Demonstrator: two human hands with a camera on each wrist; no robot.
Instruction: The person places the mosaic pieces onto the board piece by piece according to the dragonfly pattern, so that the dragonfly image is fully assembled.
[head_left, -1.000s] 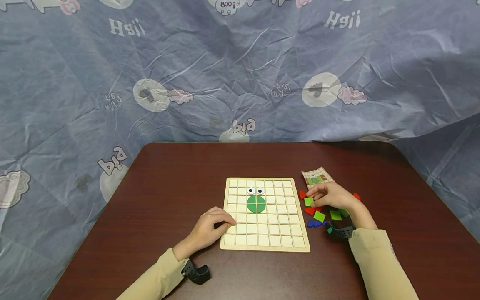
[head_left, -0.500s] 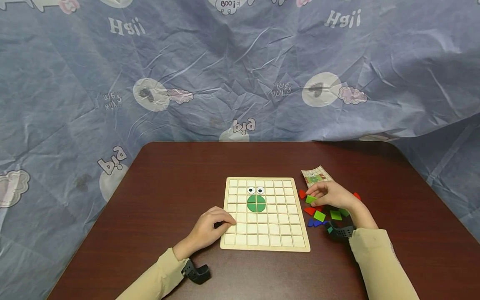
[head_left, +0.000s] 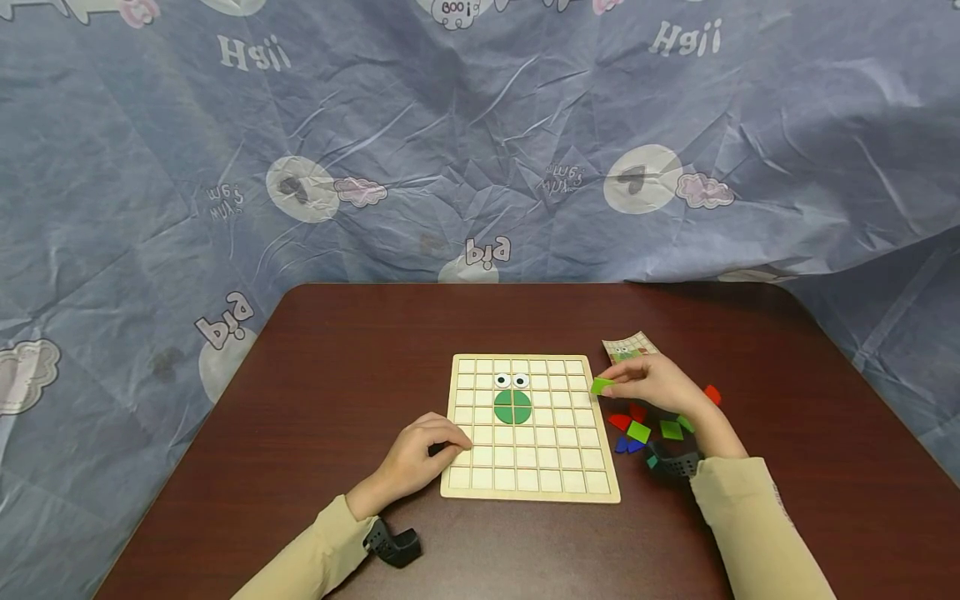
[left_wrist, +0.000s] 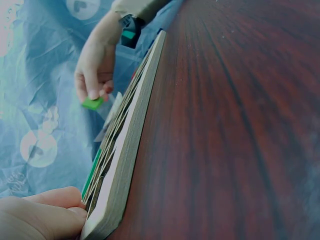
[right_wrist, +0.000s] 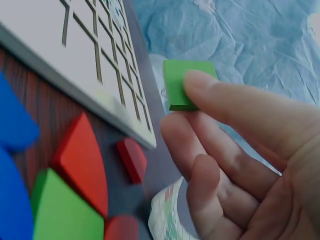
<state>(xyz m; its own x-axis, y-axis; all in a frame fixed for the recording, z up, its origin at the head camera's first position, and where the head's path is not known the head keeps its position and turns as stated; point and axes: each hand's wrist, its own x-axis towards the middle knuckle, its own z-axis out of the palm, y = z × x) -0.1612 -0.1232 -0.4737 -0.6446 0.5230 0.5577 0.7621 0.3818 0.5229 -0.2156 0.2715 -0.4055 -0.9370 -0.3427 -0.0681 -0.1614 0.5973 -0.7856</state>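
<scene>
My right hand (head_left: 660,385) pinches a light green square tile (right_wrist: 175,82) between thumb and fingers. It holds the tile raised by the right edge of a pale wooden grid board (head_left: 547,458). In the right wrist view the thumb lies across the tile's face. My left hand (head_left: 415,454) rests at the board's left edge, its fingertips touching the top side. On the board sit two round eye pieces (head_left: 502,381) and, just under them, a dark green disc (head_left: 513,407) made of quarter pieces.
Right of the board lie loose red (head_left: 619,422), blue (head_left: 628,446) and green pieces (head_left: 671,430). A printed pattern card (head_left: 630,344) lies behind the right hand, partly covered by it. A blue printed cloth (head_left: 420,208) hangs behind the brown table (head_left: 360,350).
The right hand has lifted the light green tile from the loose pieces and carried it left and away from me to the board's edge. The left hand stays in place.
</scene>
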